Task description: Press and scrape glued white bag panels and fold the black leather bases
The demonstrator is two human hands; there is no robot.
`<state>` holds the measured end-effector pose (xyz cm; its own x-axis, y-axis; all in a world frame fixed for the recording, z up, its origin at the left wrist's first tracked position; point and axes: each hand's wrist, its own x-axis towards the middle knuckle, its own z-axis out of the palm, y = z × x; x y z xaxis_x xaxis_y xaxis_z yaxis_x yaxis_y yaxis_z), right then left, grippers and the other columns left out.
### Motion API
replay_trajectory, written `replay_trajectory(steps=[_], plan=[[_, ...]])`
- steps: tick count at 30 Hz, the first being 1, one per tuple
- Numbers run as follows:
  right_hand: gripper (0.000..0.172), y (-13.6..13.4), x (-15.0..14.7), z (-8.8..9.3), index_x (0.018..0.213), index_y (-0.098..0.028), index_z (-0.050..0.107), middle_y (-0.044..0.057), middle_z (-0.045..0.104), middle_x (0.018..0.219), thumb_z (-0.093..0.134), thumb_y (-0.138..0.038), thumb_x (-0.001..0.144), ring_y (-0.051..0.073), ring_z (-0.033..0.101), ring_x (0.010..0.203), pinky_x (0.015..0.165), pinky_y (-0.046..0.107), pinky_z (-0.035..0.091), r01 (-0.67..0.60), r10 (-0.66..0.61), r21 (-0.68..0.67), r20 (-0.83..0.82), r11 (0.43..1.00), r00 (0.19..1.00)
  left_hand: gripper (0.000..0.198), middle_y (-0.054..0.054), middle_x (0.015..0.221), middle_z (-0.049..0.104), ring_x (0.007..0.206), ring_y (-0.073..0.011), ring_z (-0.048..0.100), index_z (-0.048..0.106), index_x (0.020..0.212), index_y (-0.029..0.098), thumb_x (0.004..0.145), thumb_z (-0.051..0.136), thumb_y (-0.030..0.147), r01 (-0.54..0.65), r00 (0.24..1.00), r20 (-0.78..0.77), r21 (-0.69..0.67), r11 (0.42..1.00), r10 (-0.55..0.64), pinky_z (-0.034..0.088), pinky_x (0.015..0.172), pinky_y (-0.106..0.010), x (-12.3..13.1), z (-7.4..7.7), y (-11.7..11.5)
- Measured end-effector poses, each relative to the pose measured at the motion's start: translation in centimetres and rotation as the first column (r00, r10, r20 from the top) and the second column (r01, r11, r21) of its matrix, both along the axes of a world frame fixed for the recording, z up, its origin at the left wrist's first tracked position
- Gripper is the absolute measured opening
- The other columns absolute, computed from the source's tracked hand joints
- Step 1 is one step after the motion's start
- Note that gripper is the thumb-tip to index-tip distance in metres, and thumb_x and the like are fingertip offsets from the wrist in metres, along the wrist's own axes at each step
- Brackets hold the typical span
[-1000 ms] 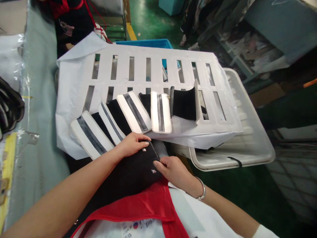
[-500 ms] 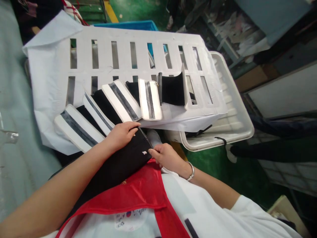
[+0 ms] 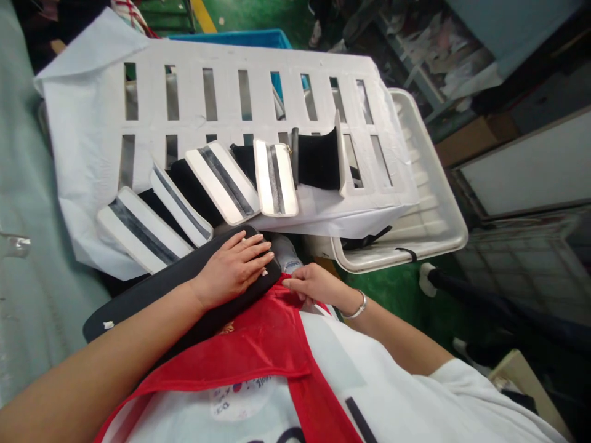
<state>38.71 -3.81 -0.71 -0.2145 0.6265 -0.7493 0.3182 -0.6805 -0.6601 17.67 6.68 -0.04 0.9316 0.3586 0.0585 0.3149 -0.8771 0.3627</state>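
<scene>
A black padded panel with rounded ends (image 3: 152,298) lies across my lap, with small white scraps on its surface. My left hand (image 3: 235,267) rests flat on its right half, fingers stretched out. At the panel's right end, my right hand (image 3: 307,283) is closed, its thumb and fingers pinching the bunched edge of the red apron (image 3: 240,354). Just beyond the panel lie several white pads with a dark centre stripe, among them a striped pad (image 3: 276,178), alongside black fabric parts (image 3: 318,160).
The pads lie on a white slotted board (image 3: 226,126) partly wrapped in white sheet. Under its right side stands a white plastic tub (image 3: 443,203); behind it shows a blue bin (image 3: 231,40). Pale green cloth (image 3: 23,184) covers the left side. Other people's legs (image 3: 489,304) appear at right.
The black piece has been turned over flat, so its smooth padded face shows. My left hand has gone from pinching its edge to lying on top. My right hand has shifted onto the apron edge.
</scene>
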Motion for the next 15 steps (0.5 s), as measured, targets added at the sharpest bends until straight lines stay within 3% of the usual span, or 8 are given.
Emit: replay_trajectory(steps=[4,7,11,15], plan=[[0.032,-1.7,1.6,-1.3,0.064,-0.015,0.05,-0.005,0.051,0.05,0.053,-0.039,0.085,0.006,0.045,0.038,0.037,0.016,0.033,0.205,-0.202,0.044,-0.057,0.978,0.978,0.037,-0.005,0.135,0.052,0.132,-0.0233,0.038,0.057,0.125,0.027,0.092,0.041,0.029,0.031,0.999,-0.017,0.017,0.999,-0.031,0.02,0.112,-0.047,-0.2,0.1,0.1],[0.031,-1.6,1.0,-1.4,0.07,-0.015,0.054,-0.005,0.05,0.051,0.05,-0.042,0.086,0.006,0.046,0.04,0.039,0.016,0.036,0.272,-0.262,0.092,-0.101,0.958,0.96,0.037,-0.005,0.136,0.051,0.133,-0.0235,0.036,0.057,0.124,0.029,0.092,0.041,0.03,0.039,0.999,-0.022,0.044,0.998,-0.038,0.019,0.112,-0.048,-0.3,0.0,0.0],[0.035,-0.6,-0.9,-1.0,0.068,-0.016,0.052,-0.005,0.051,0.051,0.053,-0.048,0.084,0.006,0.047,0.041,0.04,0.017,0.038,0.27,-0.246,0.191,-0.14,0.944,0.959,0.038,-0.007,0.139,0.047,0.134,-0.0259,0.034,0.056,0.125,0.027,0.091,0.043,0.036,0.026,0.999,-0.033,0.079,0.997,-0.024,0.02,0.111,-0.05,-0.4,0.0,-0.7],[0.039,0.0,-2.5,-1.2,0.062,-0.017,0.05,-0.005,0.049,0.046,0.055,-0.049,0.083,0.007,0.045,0.037,0.036,0.017,0.033,0.186,-0.184,0.204,-0.028,0.961,0.982,0.04,-0.009,0.139,0.047,0.133,-0.0283,0.035,0.057,0.124,0.025,0.089,0.046,0.041,-0.019,1.0,-0.022,0.062,0.998,0.021,0.021,0.11,-0.052,-0.3,0.0,-1.3]])
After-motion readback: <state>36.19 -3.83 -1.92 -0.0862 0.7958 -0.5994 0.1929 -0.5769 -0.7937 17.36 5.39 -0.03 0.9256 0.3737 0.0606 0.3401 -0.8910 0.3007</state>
